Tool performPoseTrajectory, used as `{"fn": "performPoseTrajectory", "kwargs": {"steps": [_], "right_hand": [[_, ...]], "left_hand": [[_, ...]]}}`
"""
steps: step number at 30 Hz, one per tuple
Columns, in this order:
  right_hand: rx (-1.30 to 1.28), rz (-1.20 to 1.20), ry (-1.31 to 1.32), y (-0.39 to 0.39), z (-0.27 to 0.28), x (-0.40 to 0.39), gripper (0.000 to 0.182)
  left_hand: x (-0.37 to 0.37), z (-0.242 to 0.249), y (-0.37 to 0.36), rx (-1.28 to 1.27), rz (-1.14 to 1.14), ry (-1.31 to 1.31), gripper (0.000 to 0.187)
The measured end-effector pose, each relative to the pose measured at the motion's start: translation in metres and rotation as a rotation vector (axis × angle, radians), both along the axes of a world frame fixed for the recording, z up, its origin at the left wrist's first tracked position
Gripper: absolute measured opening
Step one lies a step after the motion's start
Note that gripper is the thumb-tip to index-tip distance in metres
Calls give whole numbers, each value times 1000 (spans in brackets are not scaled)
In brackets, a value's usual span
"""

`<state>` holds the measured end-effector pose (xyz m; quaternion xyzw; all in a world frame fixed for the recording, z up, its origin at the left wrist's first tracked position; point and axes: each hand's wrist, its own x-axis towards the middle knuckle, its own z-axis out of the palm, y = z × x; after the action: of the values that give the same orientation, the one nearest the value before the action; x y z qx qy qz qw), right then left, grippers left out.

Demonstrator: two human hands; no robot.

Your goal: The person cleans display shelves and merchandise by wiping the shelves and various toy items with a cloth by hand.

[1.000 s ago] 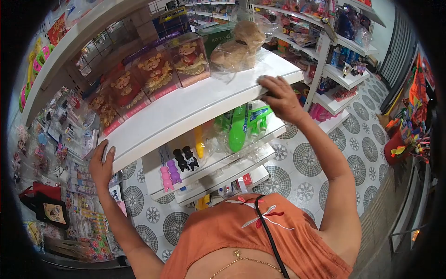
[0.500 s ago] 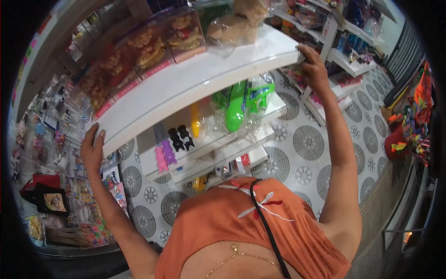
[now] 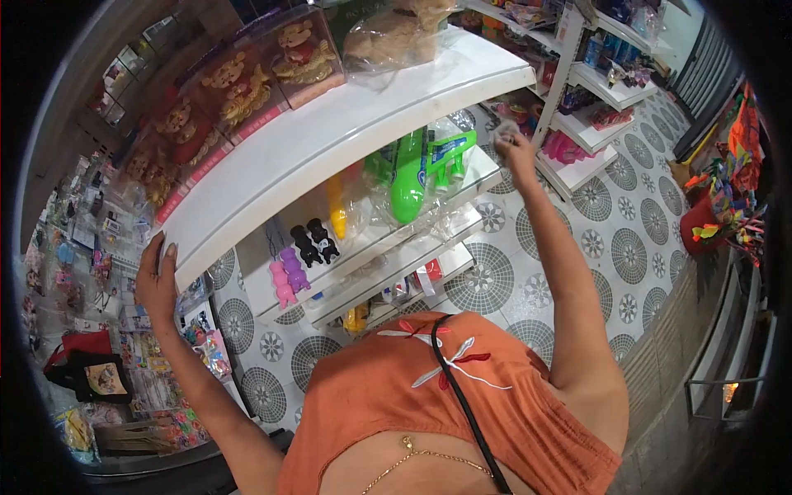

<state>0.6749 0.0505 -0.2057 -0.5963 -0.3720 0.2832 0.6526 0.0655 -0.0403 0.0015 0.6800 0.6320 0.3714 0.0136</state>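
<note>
My left hand (image 3: pixel 157 279) grips the left end of the top white shelf (image 3: pixel 330 136), fingers and thumb at its edge. Off the shelf's right end, lower than its corner, my right hand (image 3: pixel 516 155) has its fingers drawn together around something small and pale that is too blurred to make out. Boxed golden figures (image 3: pixel 235 87) and a bagged plush toy (image 3: pixel 392 41) stand on the top shelf. Below it lie a green toy plane (image 3: pixel 410 177) in clear wrap, a yellow item (image 3: pixel 337 206), and small black (image 3: pixel 313 241), purple (image 3: pixel 294 270) and pink (image 3: pixel 281 283) figures.
Packaged goods (image 3: pixel 140 355) fill the left side. Another white shelf unit (image 3: pixel 606 87) with goods stands at the back right. A red pot (image 3: pixel 700 227) with colourful items is at the far right. Patterned floor tiles (image 3: pixel 590 198) show between the shelves and the pot.
My right hand has left the top shelf's right corner and moved down and left. My left hand stays at the left end. The view has shifted slightly.
</note>
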Motion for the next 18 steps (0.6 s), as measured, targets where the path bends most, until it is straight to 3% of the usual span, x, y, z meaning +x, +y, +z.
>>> {"fn": "performPoseTrajectory", "kwargs": {"steps": [2, 6, 7, 9, 13, 16, 18], "right_hand": [[-193, 7, 2, 4, -12, -13, 22], [-175, 223, 151, 24, -50, -38, 23], [-187, 161, 141, 25, -54, -49, 22], [-166, 86, 172, 18, -48, -71, 20], [-188, 234, 393, 2, -36, -60, 21], [-79, 78, 83, 7, -56, -36, 21], [-82, 14, -401, 7, -60, -18, 28]], "left_hand": [[1, 1, -1, 7, 13, 10, 38], [5, 2, -5, 55, 77, 102, 37], [2, 1, -3, 78, 51, 99, 37], [1, 1, -3, 85, 63, 110, 36], [-3, -3, 0, 90, 54, 58, 35], [-8, -5, 2, 89, 26, -2, 34], [-8, -6, 2, 84, 22, -39, 34]]}}
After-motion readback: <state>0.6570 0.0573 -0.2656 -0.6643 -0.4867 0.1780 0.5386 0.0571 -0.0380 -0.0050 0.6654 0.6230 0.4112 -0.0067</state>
